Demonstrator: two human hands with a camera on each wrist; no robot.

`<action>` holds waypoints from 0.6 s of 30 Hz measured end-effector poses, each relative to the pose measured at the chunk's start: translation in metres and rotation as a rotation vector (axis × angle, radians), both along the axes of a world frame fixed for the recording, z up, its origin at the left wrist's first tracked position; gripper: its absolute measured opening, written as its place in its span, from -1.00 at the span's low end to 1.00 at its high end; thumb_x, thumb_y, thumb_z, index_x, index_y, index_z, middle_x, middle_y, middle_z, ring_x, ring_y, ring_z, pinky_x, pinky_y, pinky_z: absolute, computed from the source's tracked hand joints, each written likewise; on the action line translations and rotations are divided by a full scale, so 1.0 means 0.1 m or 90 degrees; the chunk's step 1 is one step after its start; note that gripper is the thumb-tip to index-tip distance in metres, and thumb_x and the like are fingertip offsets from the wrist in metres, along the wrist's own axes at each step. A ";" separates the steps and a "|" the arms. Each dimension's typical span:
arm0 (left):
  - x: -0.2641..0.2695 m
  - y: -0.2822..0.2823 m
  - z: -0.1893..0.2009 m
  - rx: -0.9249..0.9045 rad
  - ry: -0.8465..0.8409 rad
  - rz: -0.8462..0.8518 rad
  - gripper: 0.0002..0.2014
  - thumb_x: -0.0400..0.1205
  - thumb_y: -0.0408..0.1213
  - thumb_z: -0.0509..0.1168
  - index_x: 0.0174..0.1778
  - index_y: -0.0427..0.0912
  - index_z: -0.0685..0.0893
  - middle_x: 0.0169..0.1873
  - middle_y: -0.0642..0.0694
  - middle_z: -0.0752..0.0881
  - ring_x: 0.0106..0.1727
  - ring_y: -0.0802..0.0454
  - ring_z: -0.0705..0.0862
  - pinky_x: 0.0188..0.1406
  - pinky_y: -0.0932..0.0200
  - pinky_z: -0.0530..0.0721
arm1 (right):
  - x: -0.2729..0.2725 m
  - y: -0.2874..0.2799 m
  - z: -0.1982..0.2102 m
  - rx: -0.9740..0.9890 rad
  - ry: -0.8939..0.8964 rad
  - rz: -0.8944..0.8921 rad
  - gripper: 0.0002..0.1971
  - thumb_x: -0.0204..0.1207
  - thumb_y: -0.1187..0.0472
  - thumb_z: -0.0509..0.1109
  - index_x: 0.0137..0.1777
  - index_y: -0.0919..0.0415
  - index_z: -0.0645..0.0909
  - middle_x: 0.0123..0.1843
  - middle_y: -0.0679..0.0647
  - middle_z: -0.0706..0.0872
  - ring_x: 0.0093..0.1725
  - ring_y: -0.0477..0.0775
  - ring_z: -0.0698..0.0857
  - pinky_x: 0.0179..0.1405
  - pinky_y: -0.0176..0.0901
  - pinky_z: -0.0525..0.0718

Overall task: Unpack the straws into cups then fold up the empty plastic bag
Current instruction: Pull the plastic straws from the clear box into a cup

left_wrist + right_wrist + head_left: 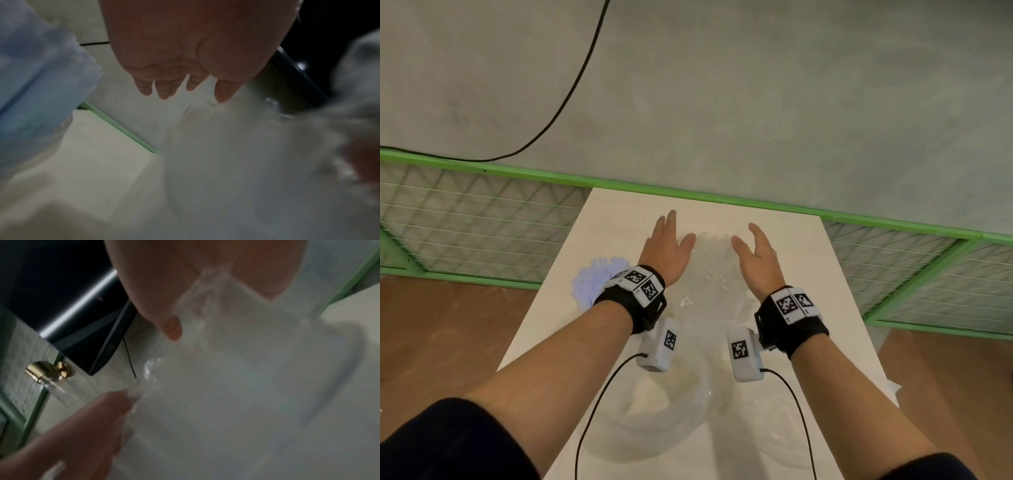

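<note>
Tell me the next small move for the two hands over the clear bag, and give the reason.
Probably bring both palms down and press the clear plastic bag flat before the first fold. The left hand and right hand flank it with fingers straight, gripping nothing, and it still looks crumpled and puffy on the white table. The blue straws already stand aside in a cup.

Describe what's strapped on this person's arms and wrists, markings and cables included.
Each wrist wears a black strap topped with white blocks bearing black-and-white square code markers: left wrist band, right wrist band. A white camera box with its own marker hangs under each, trailing a thin black cable. Dark sleeves cover the upper arms.
</note>
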State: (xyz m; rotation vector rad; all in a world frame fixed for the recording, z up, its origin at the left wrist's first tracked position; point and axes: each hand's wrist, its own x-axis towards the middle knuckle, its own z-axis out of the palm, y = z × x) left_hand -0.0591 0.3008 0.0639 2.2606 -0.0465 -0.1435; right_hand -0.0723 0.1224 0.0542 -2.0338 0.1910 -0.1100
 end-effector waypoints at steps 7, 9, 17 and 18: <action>-0.11 -0.28 0.00 -0.003 0.089 -0.113 -0.41 0.82 -0.14 -0.02 0.74 -0.09 -0.10 0.74 -0.04 -0.09 0.74 0.06 -0.18 0.68 -0.01 -0.25 | -0.06 0.17 0.00 -0.058 0.106 0.122 -0.32 0.71 0.05 0.25 0.73 0.11 0.00 0.75 0.00 0.07 0.72 0.02 0.02 0.68 0.00 0.06; -0.11 -0.27 -0.02 -0.039 0.066 -0.138 -0.39 0.81 -0.16 0.04 0.73 -0.08 -0.09 0.74 -0.02 -0.09 0.73 0.09 -0.15 0.69 -0.01 -0.25 | -0.07 0.15 0.00 -0.022 0.075 0.129 -0.35 0.70 0.14 0.29 0.71 0.09 0.09 0.73 -0.01 0.14 0.70 -0.01 0.10 0.65 -0.11 0.11; -0.06 -0.08 -0.09 0.013 -0.050 -0.179 -0.07 0.64 0.02 0.35 0.71 0.19 -0.22 0.69 0.03 -0.37 0.72 0.08 -0.27 0.66 -0.24 -0.27 | -0.14 -0.05 0.11 0.073 0.046 0.233 -0.16 0.44 0.57 0.19 0.66 -0.13 0.24 0.71 -0.18 0.16 0.67 -0.18 0.09 0.59 -0.14 0.15; -0.07 -0.07 -0.06 0.041 -0.066 -0.162 -0.07 0.62 0.10 0.34 0.71 0.21 -0.20 0.69 0.03 -0.39 0.72 0.07 -0.28 0.64 -0.22 -0.28 | -0.15 -0.08 0.13 0.044 0.040 0.233 -0.14 0.43 0.57 0.21 0.67 -0.13 0.21 0.72 -0.19 0.10 0.69 -0.16 0.02 0.64 -0.07 0.11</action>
